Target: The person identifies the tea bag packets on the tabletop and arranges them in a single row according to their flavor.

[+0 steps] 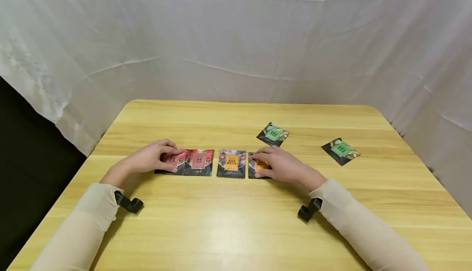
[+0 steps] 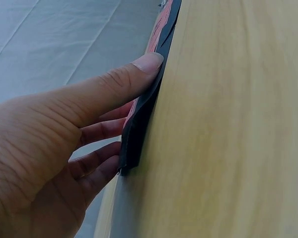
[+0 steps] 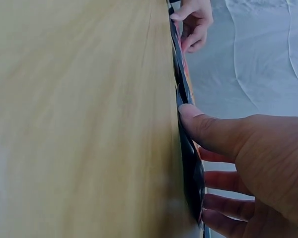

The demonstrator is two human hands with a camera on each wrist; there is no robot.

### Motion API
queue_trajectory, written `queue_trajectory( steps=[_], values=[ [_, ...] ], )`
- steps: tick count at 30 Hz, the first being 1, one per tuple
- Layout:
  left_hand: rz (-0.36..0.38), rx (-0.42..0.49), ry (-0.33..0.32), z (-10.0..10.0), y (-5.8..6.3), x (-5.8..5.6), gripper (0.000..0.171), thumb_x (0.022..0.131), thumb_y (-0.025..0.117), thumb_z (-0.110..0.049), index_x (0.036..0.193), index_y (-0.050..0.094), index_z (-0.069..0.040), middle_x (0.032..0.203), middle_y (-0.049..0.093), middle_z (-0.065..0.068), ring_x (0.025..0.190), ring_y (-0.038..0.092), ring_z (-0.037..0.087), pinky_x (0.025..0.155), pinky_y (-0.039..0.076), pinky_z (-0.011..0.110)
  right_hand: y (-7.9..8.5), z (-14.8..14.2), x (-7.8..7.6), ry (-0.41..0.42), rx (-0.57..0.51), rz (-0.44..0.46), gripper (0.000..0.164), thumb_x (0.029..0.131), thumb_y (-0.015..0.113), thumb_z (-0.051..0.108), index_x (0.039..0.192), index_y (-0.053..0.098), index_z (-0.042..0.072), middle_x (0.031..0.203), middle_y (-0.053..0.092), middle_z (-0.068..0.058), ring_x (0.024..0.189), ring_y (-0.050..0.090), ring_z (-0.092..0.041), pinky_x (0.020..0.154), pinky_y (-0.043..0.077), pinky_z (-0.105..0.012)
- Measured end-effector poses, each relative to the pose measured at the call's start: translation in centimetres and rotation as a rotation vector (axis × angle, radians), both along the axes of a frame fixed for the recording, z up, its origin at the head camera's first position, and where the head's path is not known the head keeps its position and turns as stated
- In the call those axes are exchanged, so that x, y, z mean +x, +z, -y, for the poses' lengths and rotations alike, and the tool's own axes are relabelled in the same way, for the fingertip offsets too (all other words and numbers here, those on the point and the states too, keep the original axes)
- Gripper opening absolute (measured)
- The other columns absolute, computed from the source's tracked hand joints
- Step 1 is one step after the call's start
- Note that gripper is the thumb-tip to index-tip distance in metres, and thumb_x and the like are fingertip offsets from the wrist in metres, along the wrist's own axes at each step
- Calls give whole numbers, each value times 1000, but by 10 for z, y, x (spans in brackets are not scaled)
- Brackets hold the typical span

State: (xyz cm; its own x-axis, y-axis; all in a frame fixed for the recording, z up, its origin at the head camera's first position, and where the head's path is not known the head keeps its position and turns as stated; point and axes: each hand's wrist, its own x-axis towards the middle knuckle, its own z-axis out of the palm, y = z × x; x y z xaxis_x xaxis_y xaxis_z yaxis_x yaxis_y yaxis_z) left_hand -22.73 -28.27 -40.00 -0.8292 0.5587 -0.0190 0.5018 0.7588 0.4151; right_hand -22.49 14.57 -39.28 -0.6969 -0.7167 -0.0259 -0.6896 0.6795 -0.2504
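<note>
Four flat packets lie in one row on the table: an outer pink-labelled packet [image 1: 173, 160] at 9 o'clock of the row's centre, an inner pink-labelled packet [image 1: 198, 162] meeting its side, then, past a narrow gap, an inner orange-labelled packet [image 1: 231, 164] and, at 3 o'clock, an outer orange-labelled packet [image 1: 261, 165]. Left hand [image 1: 147, 157]: grips the outer pink-labelled packet, thumb on its 6 o'clock edge, fingers toward 12. Right hand [image 1: 285, 166]: similarly holds the outer orange-labelled packet in a moderate span. Handling (judged): light, thin and pliant, with a slick, foil-like skin; opposite edges offer the best hold, since squeezing may buckle the middle. From the right hand, one green-labelled packet [image 1: 273, 134] lies near 12 o'clock, a second green-labelled packet [image 1: 341, 151] between 2 and 3. Surround: wood-grained table [image 1: 214, 226]; pale curtain [image 1: 236, 37] at 12 o'clock.
</note>
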Motion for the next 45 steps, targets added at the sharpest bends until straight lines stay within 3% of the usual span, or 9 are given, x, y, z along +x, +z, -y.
queue_trajectory(
  steps=[20, 45],
  values=[
    [-1, 24, 7, 1, -5, 3, 66, 80, 79, -45, 128, 65, -3, 125, 54, 11, 116, 51, 32, 99, 41, 52, -7, 10, 2, -11, 3, 30, 57, 94, 62, 46, 143, 53, 18, 142, 49, -8, 135, 40, -31, 110, 31, -51],
    [-11, 15, -2, -1, 1, 1, 65, 81, 79, -43, 130, 64, -4, 126, 53, 11, 115, 51, 31, 98, 42, 50, 5, 6, -1, 2, -34, -14, 53, 94, 64, 42, 138, 58, 12, 140, 52, -10, 131, 43, -32, 108, 34, -50]
  ],
)
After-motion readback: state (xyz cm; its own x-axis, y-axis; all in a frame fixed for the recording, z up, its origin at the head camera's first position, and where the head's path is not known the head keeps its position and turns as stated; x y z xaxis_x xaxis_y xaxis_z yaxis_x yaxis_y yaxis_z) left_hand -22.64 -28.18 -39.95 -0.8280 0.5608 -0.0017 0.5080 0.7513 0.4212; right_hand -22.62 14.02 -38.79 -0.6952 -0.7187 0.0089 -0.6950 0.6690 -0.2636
